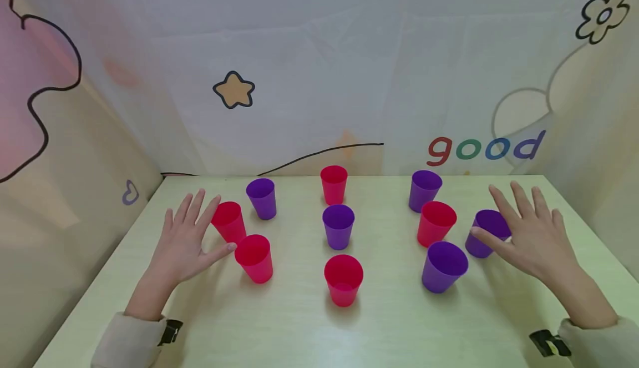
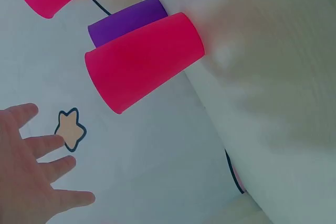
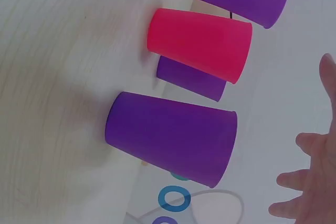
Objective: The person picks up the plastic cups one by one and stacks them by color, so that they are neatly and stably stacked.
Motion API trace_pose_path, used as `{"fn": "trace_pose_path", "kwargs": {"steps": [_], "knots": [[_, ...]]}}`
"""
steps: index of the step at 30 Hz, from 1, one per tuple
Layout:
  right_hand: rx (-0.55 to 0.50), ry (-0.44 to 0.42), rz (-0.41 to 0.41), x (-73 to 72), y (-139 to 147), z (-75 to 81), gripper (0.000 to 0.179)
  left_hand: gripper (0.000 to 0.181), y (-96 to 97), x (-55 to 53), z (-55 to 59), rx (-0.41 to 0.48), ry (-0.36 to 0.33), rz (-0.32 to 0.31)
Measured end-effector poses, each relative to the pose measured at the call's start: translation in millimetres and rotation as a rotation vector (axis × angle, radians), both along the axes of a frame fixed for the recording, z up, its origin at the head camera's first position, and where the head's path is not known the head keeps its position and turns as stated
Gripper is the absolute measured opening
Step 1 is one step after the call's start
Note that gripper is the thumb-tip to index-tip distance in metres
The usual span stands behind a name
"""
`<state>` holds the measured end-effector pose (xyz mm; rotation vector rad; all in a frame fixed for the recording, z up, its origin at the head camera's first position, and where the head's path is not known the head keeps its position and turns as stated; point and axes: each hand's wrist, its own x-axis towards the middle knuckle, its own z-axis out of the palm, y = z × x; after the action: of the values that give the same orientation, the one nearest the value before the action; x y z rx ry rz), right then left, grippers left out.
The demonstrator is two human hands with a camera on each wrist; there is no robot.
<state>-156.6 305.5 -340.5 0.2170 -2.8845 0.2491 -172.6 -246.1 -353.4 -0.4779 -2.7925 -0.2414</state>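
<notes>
My left hand (image 1: 182, 246) hovers at the left with fingers spread, holding nothing. Its thumb tip comes close to the rim of the near red cup (image 1: 257, 262); whether they touch I cannot tell. Just behind stand another red cup (image 1: 231, 225) and a purple cup (image 1: 263, 201). On the right, my right hand (image 1: 539, 240) is likewise spread and empty, its thumb partly covering a purple cup (image 1: 479, 248). Left of that cup are a nearer purple cup (image 1: 439, 273), a red cup (image 1: 433, 229) and a far purple cup (image 1: 422, 195). All cups stand mouth up.
Down the middle of the pale table (image 1: 299, 334) runs a column: a far red cup (image 1: 334, 188), a purple cup (image 1: 338, 233) and a near red cup (image 1: 343, 287). A printed cloth (image 1: 309, 90) hangs behind the table and along both sides.
</notes>
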Motion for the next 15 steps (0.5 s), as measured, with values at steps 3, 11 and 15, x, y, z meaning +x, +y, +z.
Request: {"fn": "trace_pose_path", "kwargs": {"steps": [3, 11, 15], "knots": [[-0.002, 0.003, 0.000, 1.1, -1, 1.6, 0.088, 0.087, -2.0, -1.6, -1.2, 0.038, 0.038, -0.023], [-0.020, 0.016, 0.024, 5.7, -6, 6.1, 0.089, 0.087, -6.7, -5.9, -8.1, 0.141, 0.086, -0.065], [-0.032, 0.069, 0.057, 7.8, -12, 9.1, 0.090, 0.085, -11.0, -6.7, -10.4, 0.222, 0.061, -0.051]]}}
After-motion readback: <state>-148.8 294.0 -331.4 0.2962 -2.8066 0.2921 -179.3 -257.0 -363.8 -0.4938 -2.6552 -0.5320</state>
